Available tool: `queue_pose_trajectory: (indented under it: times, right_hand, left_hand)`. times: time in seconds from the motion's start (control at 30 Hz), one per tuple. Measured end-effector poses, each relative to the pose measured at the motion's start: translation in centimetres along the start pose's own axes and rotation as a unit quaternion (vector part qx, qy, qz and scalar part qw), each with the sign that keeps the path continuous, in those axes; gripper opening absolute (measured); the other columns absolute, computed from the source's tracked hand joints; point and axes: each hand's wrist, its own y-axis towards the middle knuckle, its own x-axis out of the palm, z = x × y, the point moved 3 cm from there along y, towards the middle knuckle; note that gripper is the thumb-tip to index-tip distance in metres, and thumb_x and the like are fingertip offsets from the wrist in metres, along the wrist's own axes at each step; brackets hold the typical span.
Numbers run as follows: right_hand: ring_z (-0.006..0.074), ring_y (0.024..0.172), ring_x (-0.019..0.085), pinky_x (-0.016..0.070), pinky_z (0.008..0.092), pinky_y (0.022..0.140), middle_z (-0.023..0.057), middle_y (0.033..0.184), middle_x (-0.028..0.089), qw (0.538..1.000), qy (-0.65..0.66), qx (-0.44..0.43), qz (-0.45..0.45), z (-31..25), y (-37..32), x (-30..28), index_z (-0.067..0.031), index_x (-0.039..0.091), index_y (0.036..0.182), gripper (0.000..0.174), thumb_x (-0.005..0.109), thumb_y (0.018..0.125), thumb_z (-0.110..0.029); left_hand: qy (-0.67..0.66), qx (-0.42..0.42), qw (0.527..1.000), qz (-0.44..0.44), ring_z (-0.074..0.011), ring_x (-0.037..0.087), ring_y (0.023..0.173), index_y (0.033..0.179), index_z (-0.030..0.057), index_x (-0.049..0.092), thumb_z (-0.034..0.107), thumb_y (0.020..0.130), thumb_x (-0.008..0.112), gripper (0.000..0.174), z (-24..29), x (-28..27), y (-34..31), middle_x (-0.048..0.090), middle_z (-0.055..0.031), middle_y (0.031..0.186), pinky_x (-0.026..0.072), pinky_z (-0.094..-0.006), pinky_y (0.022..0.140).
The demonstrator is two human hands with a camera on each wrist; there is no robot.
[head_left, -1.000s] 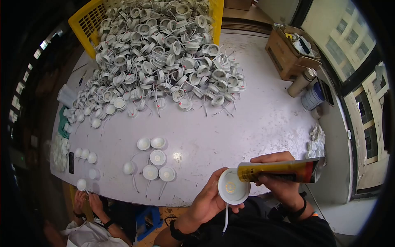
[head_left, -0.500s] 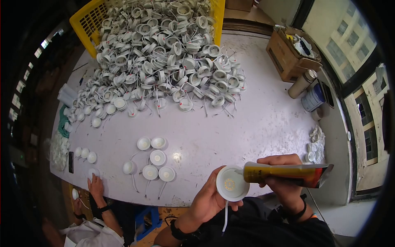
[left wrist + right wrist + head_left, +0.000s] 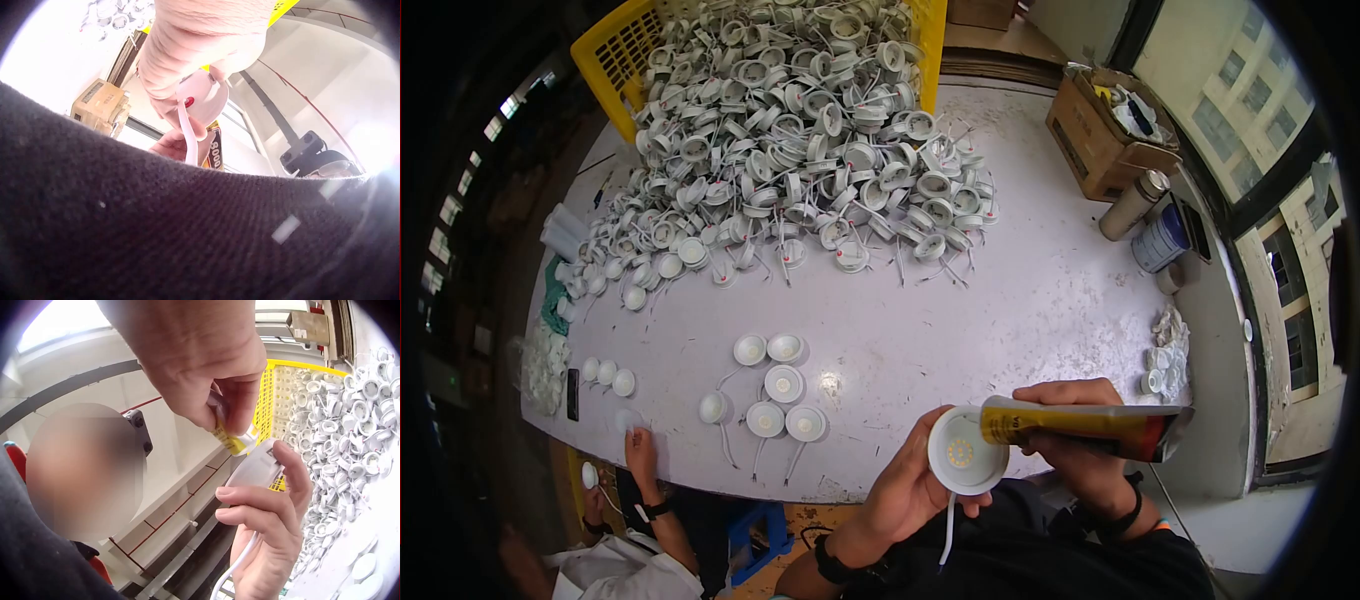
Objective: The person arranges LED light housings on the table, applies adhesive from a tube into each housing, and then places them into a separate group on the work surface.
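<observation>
My left hand (image 3: 900, 490) grips a round white LED downlight (image 3: 945, 475) by its rim. The light's open face is turned up, showing a ring of yellow LED dots, and its white cable (image 3: 948, 535) hangs down. In my right hand (image 3: 1092, 472) is a yellow and black glue tube (image 3: 1100, 423), held nearly level. The tube's nozzle end points left and overlaps the light's right rim. Seen from the right wrist, the tube's yellow tip (image 3: 236, 445) is right at the edge of the light (image 3: 256, 464). The left wrist view shows a red spot on the light's back (image 3: 209, 103).
Several finished-looking downlights (image 3: 784, 383) stand on the table (image 3: 920, 340). Behind them a large heap of white housings (image 3: 800, 150) spills from a yellow crate (image 3: 605, 60). A cardboard box (image 3: 1100, 130), flask (image 3: 1135, 205) and tin (image 3: 1160, 240) line the right. Another person's hand (image 3: 641, 455) is at the left edge.
The tube shifted slightly right and back left over the light's rim. My left hand stays nearly still. The other person's hands have parted, one reaching onto the table, the other keeping a light.
</observation>
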Motion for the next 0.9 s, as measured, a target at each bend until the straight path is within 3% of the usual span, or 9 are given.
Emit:
queue_pose_trajectory:
  times: [0.23,0.3,0.53,0.6,0.67,0.73,0.87,0.9]
  right_hand:
    - [0.0212,0.069,0.059,0.0513,0.0275,0.055,0.0231,0.092,0.055,1.0,-0.022,0.0,-0.007,0.1,0.0,-0.2,0.0011,0.042,0.091,0.033,0.06,0.065,0.01]
    - [0.0187,0.093,0.054,0.0458,0.0264,0.077,0.0146,0.102,0.054,0.997,0.051,0.045,-0.042,0.4,-0.2,-0.3,-0.0012,0.047,0.097,0.029,0.06,0.072,0.006]
    - [0.0228,0.093,0.056,0.047,0.029,0.077,0.0159,0.1,0.055,0.992,0.0,-0.025,-0.128,-1.5,1.2,0.1,-0.0015,0.05,0.094,0.027,0.061,0.071,0.003]
    - [0.0223,0.089,0.058,0.0485,0.029,0.074,0.0147,0.098,0.056,0.985,-0.072,-0.038,-0.153,-2.0,1.5,-0.1,-0.0008,0.051,0.096,0.029,0.062,0.069,0.003]
    - [0.022,0.088,0.058,0.049,0.0286,0.073,0.0136,0.096,0.057,0.99,-0.081,-0.019,-0.117,-2.0,1.4,-0.4,-0.001,0.051,0.096,0.03,0.063,0.069,0.002]
    - [0.0211,0.083,0.06,0.0496,0.0279,0.071,0.0109,0.091,0.059,0.989,-0.12,-0.005,-0.086,-2.0,1.4,-1.0,-0.0023,0.055,0.094,0.028,0.064,0.068,0.0]
    - [0.0206,0.079,0.061,0.049,0.0269,0.07,0.01,0.089,0.059,0.981,-0.164,0.002,-0.102,-2.7,0.7,-1.4,-0.0036,0.057,0.09,0.023,0.065,0.068,-0.003]
    - [0.0206,0.079,0.061,0.049,0.0269,0.07,0.01,0.089,0.059,0.982,-0.163,0.002,-0.097,-3.1,0.6,-1.5,-0.0036,0.057,0.09,0.023,0.065,0.068,-0.003]
  left_hand:
    - [0.005,-0.002,1.0,-0.004,-0.0264,0.056,0.073,0.127,0.0127,0.021,0.044,0.087,0.026,0.051,0.0,0.3,0.1,0.047,-0.0199,0.103,0.0494,-0.0315,0.054]
    - [0.01,-0.006,1.0,-0.001,-0.0259,0.056,0.072,0.127,0.0122,0.021,0.044,0.087,0.026,0.051,0.0,0.3,0.1,0.048,-0.0195,0.102,0.0493,-0.0312,0.054]
    - [-0.042,-0.033,0.996,-0.069,-0.0218,0.055,0.076,0.124,0.0073,0.016,0.042,0.088,0.028,0.052,-0.3,-0.3,0.5,0.045,-0.0162,0.102,0.0482,-0.0304,0.057]
    - [-0.042,-0.029,0.996,-0.079,-0.0221,0.055,0.076,0.124,0.0077,0.017,0.042,0.088,0.029,0.052,-0.3,-0.5,0.4,0.046,-0.0159,0.101,0.0481,-0.0304,0.057]
    - [-0.04,-0.028,0.995,-0.091,-0.0223,0.055,0.076,0.124,0.0081,0.017,0.042,0.087,0.03,0.051,-0.2,-0.2,0.3,0.046,-0.0157,0.101,0.0479,-0.0303,0.057]
    - [0.025,-0.009,0.999,0.029,-0.0223,0.053,0.064,0.123,0.0109,0.026,0.043,0.087,0.027,0.048,0.3,0.0,0.2,0.049,-0.0152,0.095,0.0437,-0.0287,0.045]
    - [0.067,0.015,0.997,0.036,-0.0227,0.053,0.064,0.123,0.0117,0.026,0.043,0.087,0.029,0.049,0.7,0.2,-0.1,0.049,-0.016,0.098,0.0434,-0.0289,0.046]
    - [0.048,0.029,0.998,0.013,-0.0231,0.054,0.069,0.122,0.0103,0.024,0.041,0.087,0.031,0.047,0.9,0.1,-0.1,0.047,-0.0156,0.101,0.0449,-0.0293,0.051]
